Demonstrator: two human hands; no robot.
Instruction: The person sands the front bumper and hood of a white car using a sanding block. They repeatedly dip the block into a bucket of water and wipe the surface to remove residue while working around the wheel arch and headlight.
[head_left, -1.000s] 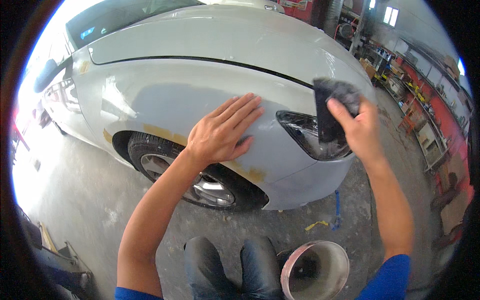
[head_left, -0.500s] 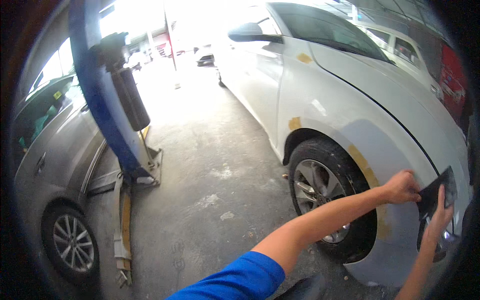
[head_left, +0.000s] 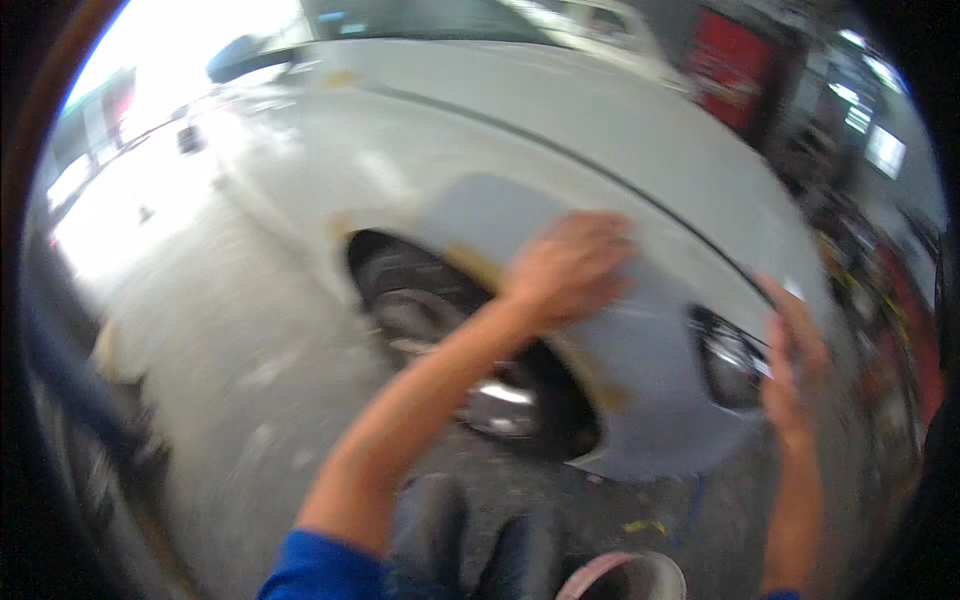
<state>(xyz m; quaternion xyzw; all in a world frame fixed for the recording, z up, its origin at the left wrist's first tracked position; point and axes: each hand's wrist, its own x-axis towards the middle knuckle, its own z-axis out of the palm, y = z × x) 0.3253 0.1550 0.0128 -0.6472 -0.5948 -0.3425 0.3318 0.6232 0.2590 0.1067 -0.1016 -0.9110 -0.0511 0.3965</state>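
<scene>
My left hand (head_left: 570, 265) is over the grey-primed front fender (head_left: 655, 360) of a white car, above the wheel (head_left: 420, 300), with its fingers bent and smeared by motion. My right hand (head_left: 795, 350) is at the right, beside the headlight (head_left: 730, 360) and the hood's seam, seen edge-on with fingers closed; what it holds is hidden or too blurred to make out. Yellowish patches (head_left: 475, 265) edge the wheel arch. The whole picture is blurred.
A bucket (head_left: 625, 570) stands by my knees at the bottom. A blue lift post (head_left: 75, 380) is at the left edge. Cluttered shelving (head_left: 865, 310) runs along the right, and a red object (head_left: 730, 70) stands behind the car.
My view swung left, then back. My left hand went from flat on the fender to the black pad in my right hand, then back over the fender. The pad is now indistinct.
</scene>
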